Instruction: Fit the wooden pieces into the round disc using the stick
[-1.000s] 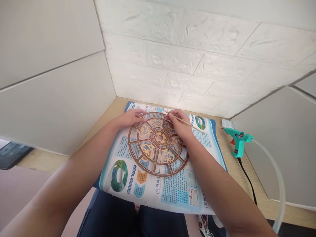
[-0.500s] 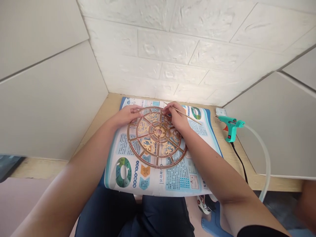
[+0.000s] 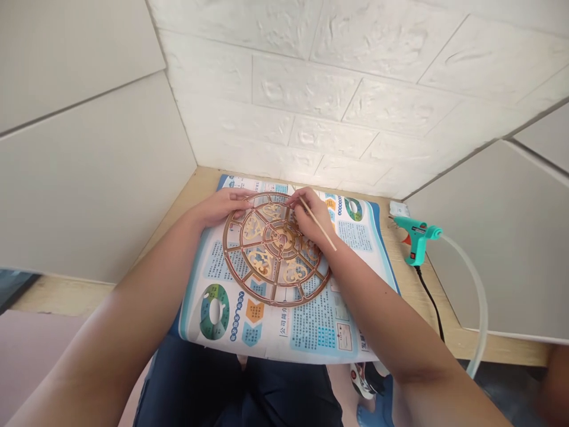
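Note:
A round openwork wooden wheel (image 3: 276,294) with spokes, several rings and pale scrollwork panels lies on a printed sheet. Its far left rim is gripped by my left hand (image 3: 226,205), thumb over the edge and fingers stretched along it. Over the wheel's far right part, my right hand (image 3: 315,217) is closed around a thin wooden stick (image 3: 320,227). The stick slants across the back of that hand towards the wrist. The fingertips are at the wheel's upper rim, and they hide part of the scrollwork there. What the stick's far tip touches cannot be made out.
The printed sheet (image 3: 271,347) covers much of the wooden desk (image 3: 502,351) and overhangs its front edge. At right stands a teal glue gun (image 3: 418,240) with a clear glue stick (image 3: 478,284) and black cord (image 3: 431,302). A white brick-pattern wall (image 3: 306,89) rises behind.
The stick in my right hand has swung to a steeper slant, its near end now by my wrist. The wheel and sheet appear slightly further left in view.

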Demonstrator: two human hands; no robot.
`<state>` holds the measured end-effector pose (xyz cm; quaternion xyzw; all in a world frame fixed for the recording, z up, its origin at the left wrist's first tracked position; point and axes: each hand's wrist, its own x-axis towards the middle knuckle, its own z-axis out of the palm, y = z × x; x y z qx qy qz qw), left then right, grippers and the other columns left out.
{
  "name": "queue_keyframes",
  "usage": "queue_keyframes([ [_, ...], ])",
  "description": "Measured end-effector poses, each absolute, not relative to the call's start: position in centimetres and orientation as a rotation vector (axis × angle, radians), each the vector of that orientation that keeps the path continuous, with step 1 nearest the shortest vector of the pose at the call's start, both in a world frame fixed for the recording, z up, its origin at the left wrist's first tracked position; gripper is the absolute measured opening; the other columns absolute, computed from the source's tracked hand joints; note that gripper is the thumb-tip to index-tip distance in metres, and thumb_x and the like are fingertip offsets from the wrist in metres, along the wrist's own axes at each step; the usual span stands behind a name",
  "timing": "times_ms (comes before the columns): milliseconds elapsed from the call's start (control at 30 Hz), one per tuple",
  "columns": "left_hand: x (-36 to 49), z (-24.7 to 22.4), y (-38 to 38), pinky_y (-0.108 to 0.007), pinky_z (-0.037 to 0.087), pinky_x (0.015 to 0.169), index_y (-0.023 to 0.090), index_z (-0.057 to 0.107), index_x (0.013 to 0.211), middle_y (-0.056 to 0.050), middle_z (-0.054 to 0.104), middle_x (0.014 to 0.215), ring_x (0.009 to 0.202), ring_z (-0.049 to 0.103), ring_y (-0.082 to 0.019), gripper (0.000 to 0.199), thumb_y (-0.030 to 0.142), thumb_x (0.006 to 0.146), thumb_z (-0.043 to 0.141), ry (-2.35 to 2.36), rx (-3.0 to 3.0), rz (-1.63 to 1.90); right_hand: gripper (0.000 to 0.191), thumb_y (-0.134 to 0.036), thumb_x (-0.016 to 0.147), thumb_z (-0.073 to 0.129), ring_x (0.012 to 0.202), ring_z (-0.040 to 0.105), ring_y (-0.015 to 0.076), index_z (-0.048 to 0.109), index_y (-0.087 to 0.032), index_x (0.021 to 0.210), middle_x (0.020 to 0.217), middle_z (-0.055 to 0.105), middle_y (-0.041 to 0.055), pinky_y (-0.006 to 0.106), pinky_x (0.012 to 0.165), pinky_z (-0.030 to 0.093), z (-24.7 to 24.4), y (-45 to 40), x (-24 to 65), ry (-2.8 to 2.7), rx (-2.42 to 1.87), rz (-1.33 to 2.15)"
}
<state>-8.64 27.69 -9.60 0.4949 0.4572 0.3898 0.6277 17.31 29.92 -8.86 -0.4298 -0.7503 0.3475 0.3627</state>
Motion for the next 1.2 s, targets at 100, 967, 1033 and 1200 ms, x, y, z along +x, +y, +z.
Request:
queue_keyframes([
  [100,-8.8,-9.4,27.7,-0.018,0.035,0.047,0.011,0.066,0.131,0.003,0.048,0.057,0.05,0.04,-0.006,0.061,0.026,0.074,0.082,1.004,1.085,0.864,0.024,-0.016,0.08,0.044,0.071,0.052,0.0136,0.058,-0.017,0.1,0.089,0.064,0.0042,0.026,0.071,0.039,-8.6,29.8,17.3,-2.034,-1.096,0.856],
  [967,-9.6,-9.8,28.6,-0.019,0.038,0.052,0.014,0.063,0.136,0.003,0.047,0.06,0.055,0.043,-0.008,0.06,0.024,0.079,0.08,0.837,0.997,0.768,0.04,-0.018,0.072,0.049,0.102,0.053,0.0242,0.056,-0.017,0.111,0.109,0.061,0.0107,0.04,0.091,0.046,-9.3,31.0,17.9,-2.33,-0.861,0.721],
  [1033,-9.6,-9.8,28.6,-0.019,0.038,0.052,0.016,0.064,0.135,0.003,0.048,0.062,0.056,0.043,-0.008,0.058,0.023,0.079,0.08,0.836,1.001,0.77,0.037,-0.018,0.076,0.049,0.106,0.054,0.0243,0.056,-0.017,0.112,0.114,0.061,0.0106,0.041,0.093,0.046,-9.4,31.0,17.9,-2.334,-0.839,0.722],
  [1200,-9.7,-10.0,28.8,-0.021,0.039,0.053,0.012,0.067,0.129,0.0,0.051,0.066,0.058,0.046,-0.009,0.052,0.023,0.08,0.077,0.827,1.0,0.777,0.025,-0.028,0.091,0.048,0.106,0.056,0.023,0.057,-0.019,0.113,0.115,0.063,0.01,0.04,0.093,0.046,-9.3,30.8,17.9,-2.347,-0.889,0.675],
])
